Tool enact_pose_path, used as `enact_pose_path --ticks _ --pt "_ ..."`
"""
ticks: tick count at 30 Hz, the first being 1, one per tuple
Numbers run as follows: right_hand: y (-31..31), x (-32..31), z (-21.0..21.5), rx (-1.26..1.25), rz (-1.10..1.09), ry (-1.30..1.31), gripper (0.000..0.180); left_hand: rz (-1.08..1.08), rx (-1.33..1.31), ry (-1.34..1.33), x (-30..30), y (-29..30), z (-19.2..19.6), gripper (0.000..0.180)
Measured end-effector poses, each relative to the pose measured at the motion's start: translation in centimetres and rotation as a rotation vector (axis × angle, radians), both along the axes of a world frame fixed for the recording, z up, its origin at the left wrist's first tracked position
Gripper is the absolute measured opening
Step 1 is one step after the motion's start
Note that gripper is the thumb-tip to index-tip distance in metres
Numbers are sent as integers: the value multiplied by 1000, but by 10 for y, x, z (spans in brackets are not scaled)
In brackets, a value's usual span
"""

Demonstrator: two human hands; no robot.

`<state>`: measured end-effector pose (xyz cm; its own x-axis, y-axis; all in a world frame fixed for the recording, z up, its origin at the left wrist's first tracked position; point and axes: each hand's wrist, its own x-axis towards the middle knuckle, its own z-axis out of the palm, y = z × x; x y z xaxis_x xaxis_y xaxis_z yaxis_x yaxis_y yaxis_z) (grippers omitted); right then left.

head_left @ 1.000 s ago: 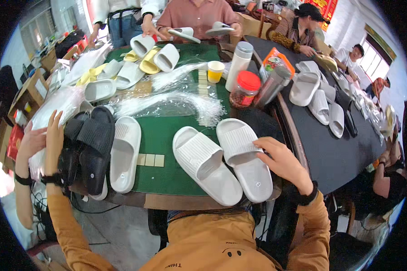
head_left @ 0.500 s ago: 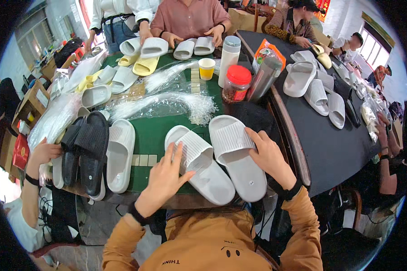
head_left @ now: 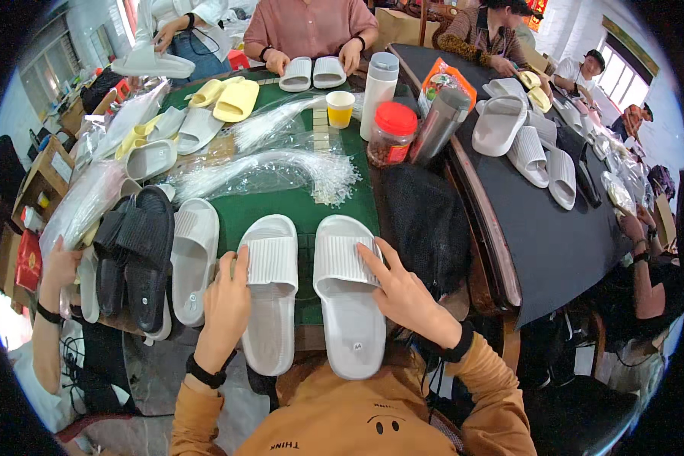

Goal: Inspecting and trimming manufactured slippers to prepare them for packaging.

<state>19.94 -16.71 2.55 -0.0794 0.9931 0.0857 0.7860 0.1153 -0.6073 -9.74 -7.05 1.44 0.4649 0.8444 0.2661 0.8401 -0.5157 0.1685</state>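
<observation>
Two light grey slide slippers stand side by side in front of me, toes away, heels over the table's near edge. My left hand (head_left: 226, 310) holds the left slipper (head_left: 272, 323) by the outer side of its ribbed strap, thumb hidden. My right hand (head_left: 409, 298) grips the right slipper (head_left: 351, 327) at its strap, the index and middle fingers lying on the ribs. To the left, a black slipper (head_left: 150, 251) leans among other black and grey ones, beside an upright grey slipper (head_left: 195, 258).
Clear plastic bundles of white strands (head_left: 266, 175) lie on the green table mat (head_left: 239, 204). A yellow-white cup (head_left: 340, 110), white bottle (head_left: 379, 91), red-lidded jar (head_left: 393, 133) and grey flask (head_left: 439, 125) stand behind. Co-workers sit around; one hand (head_left: 59, 270) is at left.
Both my hands and the two grey slippers have shifted left and toward me, and the slippers now point straight ahead. Across the table, a person has lifted a pale slipper at the far left.
</observation>
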Motion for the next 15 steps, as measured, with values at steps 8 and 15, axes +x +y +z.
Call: enact_pose_path --ticks 8,15 --pt "17 -2 -7 -49 -8 -182 70 -76 -16 -150 22 -16 -2 69" --pt "63 53 28 3 224 -165 41 -50 -243 -417 10 -51 -3 72"
